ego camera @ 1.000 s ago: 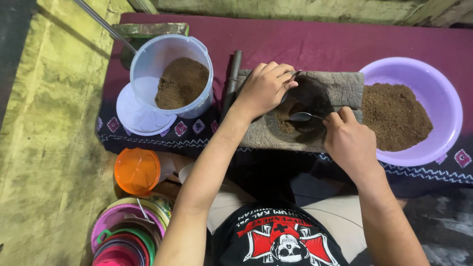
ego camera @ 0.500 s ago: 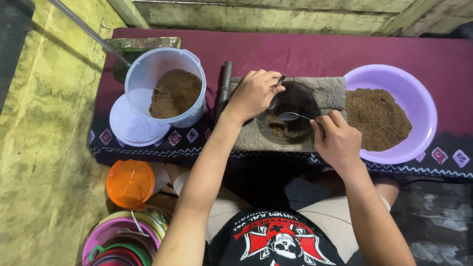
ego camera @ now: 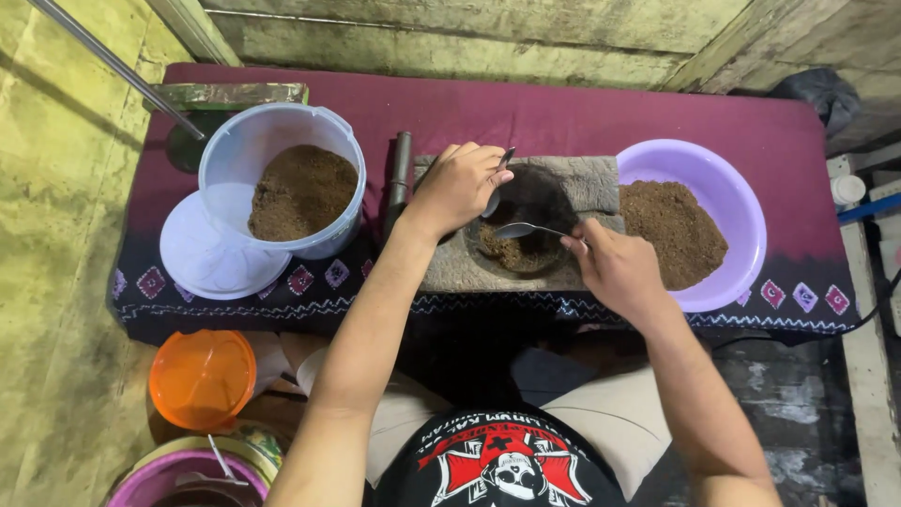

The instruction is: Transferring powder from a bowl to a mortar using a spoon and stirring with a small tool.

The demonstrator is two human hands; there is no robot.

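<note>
My left hand [ego camera: 457, 184] grips a second metal spoon [ego camera: 497, 178] at the left rim of a small dark bowl [ego camera: 544, 192] that sits on a grey stone slab [ego camera: 591, 178]. My right hand [ego camera: 615, 268] holds a metal spoon [ego camera: 526, 229] by its handle, the spoon's head lying over brown powder inside the dark bowl. A purple basin [ego camera: 723, 178] with brown powder [ego camera: 676, 230] stands right of the slab. A white bucket [ego camera: 282, 141] with brown powder stands to the left.
A maroon cloth [ego camera: 563, 108] covers the low table. A white lid [ego camera: 206, 258] lies under the bucket's front. An orange lidded tub [ego camera: 202, 376] and a purple bowl [ego camera: 160, 474] sit on the floor at lower left. A dark rod [ego camera: 399, 178] lies beside the slab.
The view has shifted so the table sits lower in frame. My right hand has drawn the spoon slightly back toward the bowl's front; my left hand stays at the bowl's left rim.
</note>
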